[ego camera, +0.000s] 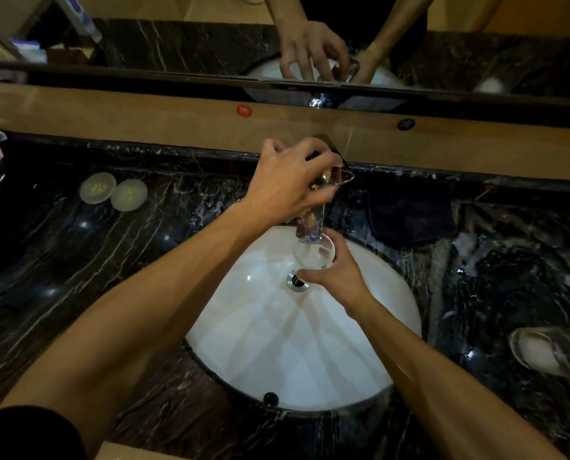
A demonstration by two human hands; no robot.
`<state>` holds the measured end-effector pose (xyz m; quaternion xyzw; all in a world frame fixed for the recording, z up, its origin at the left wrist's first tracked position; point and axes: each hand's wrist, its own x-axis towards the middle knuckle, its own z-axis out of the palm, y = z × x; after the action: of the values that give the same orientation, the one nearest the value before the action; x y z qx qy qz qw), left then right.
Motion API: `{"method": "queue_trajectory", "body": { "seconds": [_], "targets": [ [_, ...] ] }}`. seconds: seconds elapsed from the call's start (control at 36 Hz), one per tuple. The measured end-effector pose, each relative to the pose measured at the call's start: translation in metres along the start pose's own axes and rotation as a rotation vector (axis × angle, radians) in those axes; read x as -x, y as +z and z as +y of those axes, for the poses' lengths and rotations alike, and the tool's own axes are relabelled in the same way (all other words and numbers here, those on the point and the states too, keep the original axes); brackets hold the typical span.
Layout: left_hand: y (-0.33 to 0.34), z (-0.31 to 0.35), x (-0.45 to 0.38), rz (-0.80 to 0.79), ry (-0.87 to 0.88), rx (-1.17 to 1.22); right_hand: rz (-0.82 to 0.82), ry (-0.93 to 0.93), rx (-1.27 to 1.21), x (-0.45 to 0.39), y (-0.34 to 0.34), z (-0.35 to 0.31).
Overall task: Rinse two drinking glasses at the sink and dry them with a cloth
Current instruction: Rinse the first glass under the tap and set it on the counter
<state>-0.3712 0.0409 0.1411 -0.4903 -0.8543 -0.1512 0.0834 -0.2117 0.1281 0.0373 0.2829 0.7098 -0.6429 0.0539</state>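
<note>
At the far left of the desk: two round frosted coasters (pixel 113 192) lie flat side by side on dark, glossy veined marble (pixel 77 260).
Left hand (pixel 290 184): closed over the faucet handle (pixel 338 175), a flat, shiny metal lever above the basin.
Sink (pixel 277 343): smooth white bowl, oval, with a chrome drain (pixel 295 282).
Right hand (pixel 335 275): wrapped around a clear drinking glass (pixel 313 252), held under the spout, mouth up.
Handling: the glass looks light, rigid, breakable and slippery when wet; a full wrap around the wall seems safest.
Cloth (pixel 413 215): dark, soft, folded, right of the faucet.
Second glass (pixel 542 351): lying tipped on the desk, far right.
</note>
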Motion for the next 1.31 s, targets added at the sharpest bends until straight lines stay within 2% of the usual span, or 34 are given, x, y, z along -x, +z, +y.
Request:
{"method": "queue_trajectory", "body": {
  "seconds": [0.08,0.17,0.28,0.33,0.44,0.5,0.58,0.69,1.17,1.31],
  "targets": [
    [0.004,0.001,0.007,0.02,-0.03,0.038,-0.005,-0.007,0.0,0.0,-0.001,0.001],
    [0.006,-0.001,0.027,0.083,-0.14,0.136,-0.013,-0.012,-0.012,0.002,-0.001,0.003],
    [0.015,-0.015,0.082,0.248,-0.444,0.285,-0.015,-0.013,-0.009,0.004,-0.002,0.006],
    [0.024,-0.028,0.124,0.269,-0.63,0.28,-0.011,-0.015,0.017,0.005,-0.002,0.007],
    [0.039,-0.042,0.22,0.107,-0.996,0.081,-0.001,-0.027,0.044,0.007,-0.002,0.008],
    [0.046,-0.042,0.263,-0.02,-1.135,-0.009,0.012,-0.039,0.058,0.008,-0.001,0.008],
    [0.053,-0.042,0.304,-0.193,-1.288,-0.02,0.028,-0.05,0.082,0.007,0.0,0.011],
    [0.061,-0.043,0.326,-0.318,-1.277,-0.064,0.041,-0.047,0.092,0.004,0.001,0.016],
    [0.068,-0.042,0.33,-0.259,-1.258,-0.129,0.032,-0.021,0.234,-0.015,0.004,0.039],
    [0.069,-0.042,0.331,-0.243,-1.251,-0.129,0.025,0.039,0.049,-0.017,0.005,0.045]
  ]
}}
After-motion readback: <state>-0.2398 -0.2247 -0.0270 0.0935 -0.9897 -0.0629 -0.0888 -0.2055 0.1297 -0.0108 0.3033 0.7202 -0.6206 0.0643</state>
